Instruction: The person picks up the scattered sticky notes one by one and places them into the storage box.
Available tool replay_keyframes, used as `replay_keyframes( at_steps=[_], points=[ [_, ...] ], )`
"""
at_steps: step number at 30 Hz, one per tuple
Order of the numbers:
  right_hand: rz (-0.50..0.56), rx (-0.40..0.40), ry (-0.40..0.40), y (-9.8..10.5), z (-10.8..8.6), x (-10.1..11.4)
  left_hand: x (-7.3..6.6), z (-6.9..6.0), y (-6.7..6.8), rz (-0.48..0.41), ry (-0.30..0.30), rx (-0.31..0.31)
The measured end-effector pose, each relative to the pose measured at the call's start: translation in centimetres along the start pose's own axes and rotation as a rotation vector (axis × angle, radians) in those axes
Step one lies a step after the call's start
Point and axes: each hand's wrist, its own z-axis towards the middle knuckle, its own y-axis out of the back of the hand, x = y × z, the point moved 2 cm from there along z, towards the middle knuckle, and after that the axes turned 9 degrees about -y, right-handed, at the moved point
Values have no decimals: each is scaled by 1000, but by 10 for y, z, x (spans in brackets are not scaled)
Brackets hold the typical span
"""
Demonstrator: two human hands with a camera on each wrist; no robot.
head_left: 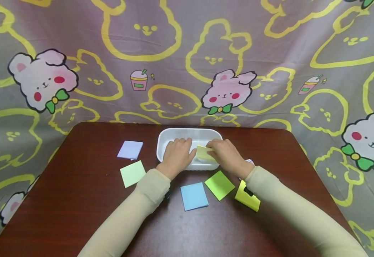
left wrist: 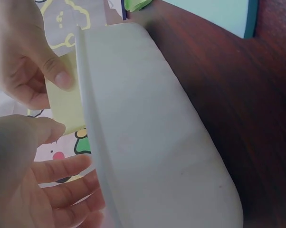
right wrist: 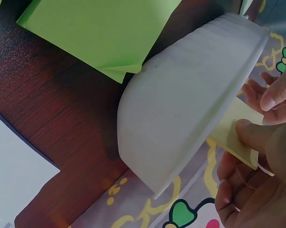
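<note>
A white plastic basin point(head_left: 190, 167) stands near the table's far edge, both hands over it. My right hand point(head_left: 227, 155) pinches a pale yellow sticky note pad point(head_left: 203, 152) at the rim, thumb on its face in the right wrist view. The pad point(left wrist: 67, 102) reaches partly behind the basin's wall point(left wrist: 138, 114) in the left wrist view. My left hand point(head_left: 178, 155) is beside it with fingers spread and loosely bent. Its thumb is close to the pad's corner; whether they touch I cannot tell. The basin's inside is partly hidden by the hands.
Left of the basin lie a lilac pad point(head_left: 130, 150) and a pale green pad point(head_left: 133, 174). In front are a blue pad point(head_left: 194, 196), a lime green pad point(head_left: 220, 185) and a yellow item with a black part point(head_left: 249, 200). A patterned curtain point(head_left: 174, 71) hangs behind.
</note>
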Motion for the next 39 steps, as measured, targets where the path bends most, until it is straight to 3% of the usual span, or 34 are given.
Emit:
replay_keyframes(
  at_steps=[10, 39],
  points=[
    [-11, 21, 8, -4, 2, -1, 1, 1, -3, 23, -9, -21],
    [-146, 47, 15, -15, 11, -11, 5, 3, -10, 49, 26, 51]
  ],
)
